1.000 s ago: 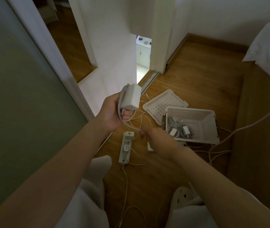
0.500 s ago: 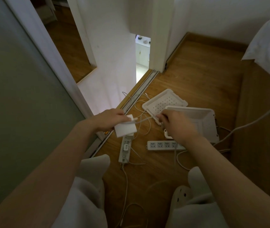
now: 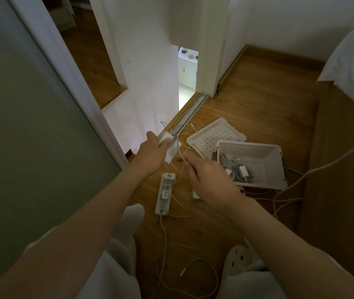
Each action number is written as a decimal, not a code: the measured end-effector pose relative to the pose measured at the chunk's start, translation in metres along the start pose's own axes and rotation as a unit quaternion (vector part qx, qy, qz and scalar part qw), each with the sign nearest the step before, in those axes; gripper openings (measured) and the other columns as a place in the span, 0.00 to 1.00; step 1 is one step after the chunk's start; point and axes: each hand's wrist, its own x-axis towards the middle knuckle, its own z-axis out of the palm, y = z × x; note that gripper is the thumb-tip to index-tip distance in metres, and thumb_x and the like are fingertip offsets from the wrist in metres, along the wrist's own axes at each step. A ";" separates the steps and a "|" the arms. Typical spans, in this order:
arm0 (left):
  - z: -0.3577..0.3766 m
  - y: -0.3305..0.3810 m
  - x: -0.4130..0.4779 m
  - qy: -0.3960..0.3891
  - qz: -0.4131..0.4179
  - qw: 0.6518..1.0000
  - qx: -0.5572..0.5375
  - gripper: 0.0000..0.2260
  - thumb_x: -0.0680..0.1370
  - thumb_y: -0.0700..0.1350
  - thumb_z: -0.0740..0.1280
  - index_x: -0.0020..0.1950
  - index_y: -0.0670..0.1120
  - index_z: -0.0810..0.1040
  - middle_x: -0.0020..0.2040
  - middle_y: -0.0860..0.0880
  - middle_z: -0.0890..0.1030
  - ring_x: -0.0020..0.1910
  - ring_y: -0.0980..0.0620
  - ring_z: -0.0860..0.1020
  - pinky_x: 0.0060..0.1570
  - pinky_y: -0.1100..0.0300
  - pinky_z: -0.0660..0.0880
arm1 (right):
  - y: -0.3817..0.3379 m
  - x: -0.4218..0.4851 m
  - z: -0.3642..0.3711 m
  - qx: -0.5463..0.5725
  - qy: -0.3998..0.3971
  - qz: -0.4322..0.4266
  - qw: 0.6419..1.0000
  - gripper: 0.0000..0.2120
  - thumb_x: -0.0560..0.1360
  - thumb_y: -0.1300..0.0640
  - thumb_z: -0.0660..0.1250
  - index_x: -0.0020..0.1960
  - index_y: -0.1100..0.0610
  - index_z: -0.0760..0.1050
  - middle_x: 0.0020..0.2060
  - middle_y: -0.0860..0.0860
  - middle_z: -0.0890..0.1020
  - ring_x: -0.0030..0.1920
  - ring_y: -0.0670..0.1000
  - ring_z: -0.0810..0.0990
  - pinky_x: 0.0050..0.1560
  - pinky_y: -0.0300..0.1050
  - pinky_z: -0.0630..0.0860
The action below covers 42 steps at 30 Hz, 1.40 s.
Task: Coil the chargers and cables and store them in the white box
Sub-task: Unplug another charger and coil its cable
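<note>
My left hand [image 3: 151,153] grips a white charger brick [image 3: 170,151] above the wooden floor, with turns of its thin white cable looped around it. My right hand [image 3: 206,180] pinches that cable [image 3: 180,152] just right of the brick. The white box [image 3: 273,167] stands open on the floor to the right, holding several coiled cables and small plugs [image 3: 237,171]. Its perforated white lid [image 3: 215,135] lies behind it.
A white power strip [image 3: 164,194] with chargers plugged in lies on the floor below my hands. A second strip shows partly under my right hand. Loose white cables [image 3: 195,275] trail near my knees and slipper [image 3: 239,261]. A sliding door track and bed edge border the floor.
My left hand has turned the charger brick and lifted it slightly. My right hand has come back from over the box toward the brick, bringing the cable around it.
</note>
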 end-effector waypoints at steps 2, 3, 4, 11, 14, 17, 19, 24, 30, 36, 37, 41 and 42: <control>0.006 0.006 0.002 0.008 -0.043 0.994 -0.095 0.13 0.81 0.54 0.55 0.57 0.45 0.60 0.48 0.46 0.72 0.37 0.54 0.75 0.24 0.66 0.72 | -0.005 -0.002 0.007 0.004 -0.034 -0.006 0.999 0.13 0.82 0.55 0.50 0.63 0.53 0.69 0.33 0.48 0.75 0.30 0.45 0.72 0.31 0.39 0.70; 0.010 0.010 0.003 0.015 -0.075 0.987 -0.143 0.15 0.81 0.56 0.54 0.57 0.44 0.61 0.48 0.46 0.73 0.36 0.55 0.75 0.24 0.66 0.72 | -0.006 -0.003 0.012 0.000 -0.051 -0.006 0.999 0.13 0.82 0.56 0.51 0.64 0.52 0.68 0.35 0.48 0.75 0.32 0.46 0.73 0.32 0.40 0.72; 0.014 0.013 0.004 0.019 -0.104 0.976 -0.189 0.18 0.80 0.58 0.54 0.57 0.44 0.64 0.48 0.44 0.75 0.36 0.55 0.75 0.26 0.64 0.73 | -0.006 -0.005 0.017 -0.005 -0.066 -0.006 0.998 0.13 0.81 0.57 0.53 0.64 0.51 0.67 0.37 0.48 0.76 0.34 0.47 0.74 0.35 0.41 0.73; 0.008 0.023 -0.010 -0.129 -0.164 0.803 -0.559 0.15 0.82 0.52 0.54 0.48 0.41 0.72 0.39 0.42 0.75 0.32 0.52 0.74 0.29 0.61 0.76 | 0.012 -0.003 0.026 -0.022 -0.120 0.022 0.992 0.14 0.78 0.63 0.59 0.63 0.54 0.68 0.46 0.48 0.78 0.40 0.48 0.75 0.39 0.39 0.68; 0.005 0.022 -0.012 -0.130 -0.185 0.771 -0.596 0.13 0.81 0.51 0.57 0.53 0.41 0.72 0.43 0.40 0.76 0.36 0.50 0.74 0.31 0.61 0.78 | 0.015 -0.001 0.021 -0.002 -0.111 0.020 0.994 0.12 0.81 0.59 0.53 0.61 0.56 0.71 0.35 0.39 0.69 0.32 0.40 0.69 0.32 0.33 0.63; 0.003 0.023 -0.014 -0.136 -0.186 0.748 -0.622 0.12 0.81 0.49 0.57 0.51 0.41 0.72 0.43 0.41 0.75 0.38 0.50 0.73 0.29 0.62 0.77 | 0.017 0.000 0.021 0.022 -0.106 0.027 0.994 0.12 0.82 0.56 0.52 0.56 0.56 0.73 0.31 0.40 0.68 0.29 0.40 0.67 0.30 0.35 0.62; 0.001 0.022 -0.013 -0.161 -0.176 0.752 -0.614 0.13 0.81 0.48 0.55 0.50 0.40 0.72 0.39 0.43 0.72 0.33 0.52 0.71 0.24 0.66 0.72 | 0.021 0.001 0.021 0.032 -0.121 0.031 0.992 0.12 0.82 0.55 0.52 0.54 0.56 0.73 0.32 0.43 0.71 0.30 0.41 0.68 0.32 0.38 0.64; -0.006 0.020 -0.011 -0.271 -0.084 0.818 -0.500 0.17 0.81 0.49 0.51 0.51 0.40 0.74 0.33 0.44 0.71 0.18 0.55 0.66 0.16 0.68 0.57 | 0.037 0.002 0.013 0.002 -0.148 0.048 0.988 0.14 0.82 0.53 0.52 0.49 0.56 0.74 0.31 0.42 0.70 0.30 0.41 0.69 0.31 0.36 0.63; -0.024 0.017 -0.016 -0.366 0.027 0.907 -0.206 0.17 0.75 0.53 0.55 0.50 0.42 0.75 0.33 0.43 0.68 0.20 0.54 0.63 0.18 0.65 0.56 | 0.054 0.003 0.002 -0.034 -0.127 0.090 0.987 0.17 0.81 0.48 0.52 0.41 0.56 0.72 0.36 0.52 0.78 0.36 0.51 0.76 0.43 0.49 0.76; -0.034 0.001 -0.001 -0.341 0.033 0.939 0.019 0.20 0.76 0.58 0.58 0.54 0.42 0.73 0.40 0.41 0.76 0.33 0.45 0.71 0.27 0.63 0.64 | 0.062 0.005 -0.012 -0.099 -0.080 0.140 0.982 0.18 0.80 0.46 0.53 0.44 0.55 0.75 0.36 0.50 0.78 0.35 0.48 0.77 0.36 0.41 0.73; -0.032 -0.002 0.001 -0.329 0.018 0.943 0.044 0.18 0.76 0.58 0.59 0.53 0.44 0.73 0.43 0.40 0.76 0.37 0.43 0.72 0.30 0.62 0.65 | 0.061 0.006 -0.013 -0.108 -0.071 0.136 0.982 0.18 0.80 0.46 0.53 0.44 0.54 0.75 0.36 0.49 0.78 0.34 0.47 0.77 0.33 0.40 0.72; -0.023 -0.007 0.003 -0.278 0.014 0.955 0.099 0.10 0.80 0.55 0.58 0.48 0.49 0.70 0.45 0.44 0.76 0.37 0.47 0.74 0.30 0.63 0.68 | 0.046 0.008 -0.011 -0.142 -0.023 0.100 0.985 0.18 0.80 0.46 0.53 0.39 0.54 0.72 0.31 0.48 0.75 0.32 0.48 0.75 0.30 0.39 0.70; -0.021 -0.007 0.003 -0.258 0.020 0.960 0.110 0.10 0.80 0.55 0.58 0.49 0.49 0.69 0.45 0.46 0.76 0.36 0.50 0.74 0.29 0.65 0.69 | 0.043 0.008 -0.011 -0.140 -0.013 0.094 0.986 0.18 0.80 0.47 0.53 0.39 0.54 0.73 0.31 0.48 0.75 0.32 0.48 0.75 0.31 0.40 0.72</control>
